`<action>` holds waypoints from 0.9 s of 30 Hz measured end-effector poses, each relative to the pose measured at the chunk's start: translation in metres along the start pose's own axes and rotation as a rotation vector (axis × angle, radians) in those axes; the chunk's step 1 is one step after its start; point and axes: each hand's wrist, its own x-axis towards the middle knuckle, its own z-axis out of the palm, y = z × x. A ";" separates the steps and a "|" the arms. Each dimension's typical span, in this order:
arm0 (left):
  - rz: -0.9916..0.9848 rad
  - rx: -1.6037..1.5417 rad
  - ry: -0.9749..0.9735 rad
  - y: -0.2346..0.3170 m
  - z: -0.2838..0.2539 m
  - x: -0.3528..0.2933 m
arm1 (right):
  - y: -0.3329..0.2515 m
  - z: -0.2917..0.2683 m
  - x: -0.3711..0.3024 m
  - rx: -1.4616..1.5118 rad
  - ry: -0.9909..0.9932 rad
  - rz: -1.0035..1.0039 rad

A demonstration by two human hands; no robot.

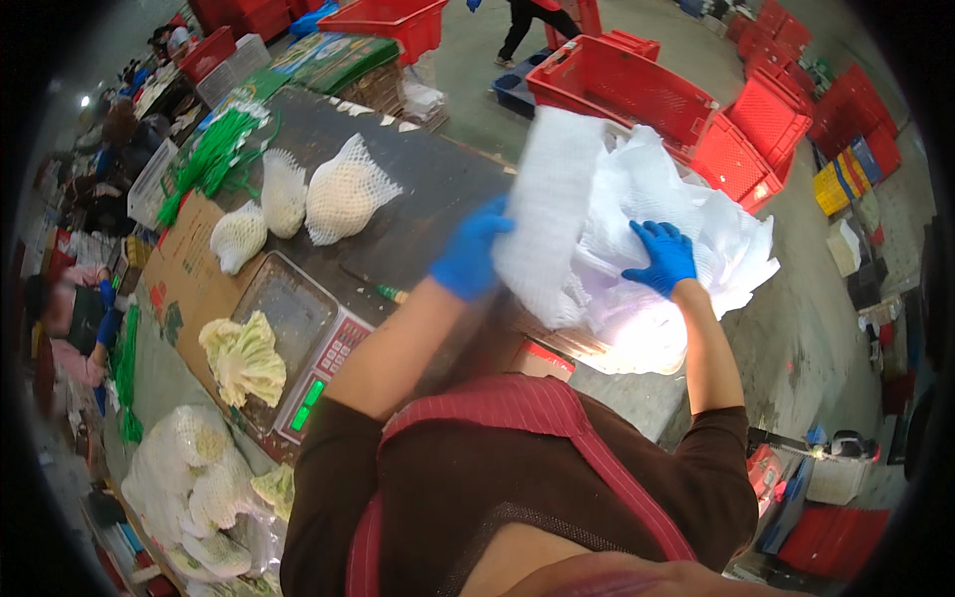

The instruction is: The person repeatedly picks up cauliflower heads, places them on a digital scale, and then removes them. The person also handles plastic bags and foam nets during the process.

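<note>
My left hand (472, 251), in a blue glove and a little blurred, grips the left edge of a flat white foam net sleeve (547, 199). The sleeve stands raised at the left side of a heap of similar white foam net sleeves (696, 209). On that heap rests my right hand (663, 259), also blue-gloved, its fingers spread. A plastic bag or liner shows under the heap, whose container is mostly hidden. Left of my left arm lies a digital scale (293, 298). Beside it sits a pale leafy vegetable head (244, 358).
Three vegetables in foam nets (348, 189) lie on the dark table (438, 169), near green mesh bags (214, 154). More netted heads (194, 488) fill a bag at lower left. Red crates (627, 90) stand beyond the heap. One person (532, 25) walks behind; another (80, 318) is at left.
</note>
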 end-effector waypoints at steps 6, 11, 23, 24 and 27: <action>0.447 0.225 0.413 0.046 -0.020 -0.107 | -0.046 -0.069 0.002 0.726 0.487 -0.196; 0.434 0.587 0.518 0.019 -0.020 -0.148 | -0.226 -0.043 0.048 1.478 -0.090 -0.357; 0.849 1.260 1.108 0.135 0.028 -0.271 | -0.384 -0.083 0.048 1.318 -0.711 -1.081; 0.889 1.220 1.165 0.138 0.032 -0.277 | -0.394 -0.092 0.051 1.405 -0.854 -1.077; 0.999 1.229 1.191 0.147 0.031 -0.294 | -0.451 -0.096 0.034 1.710 -0.788 -1.196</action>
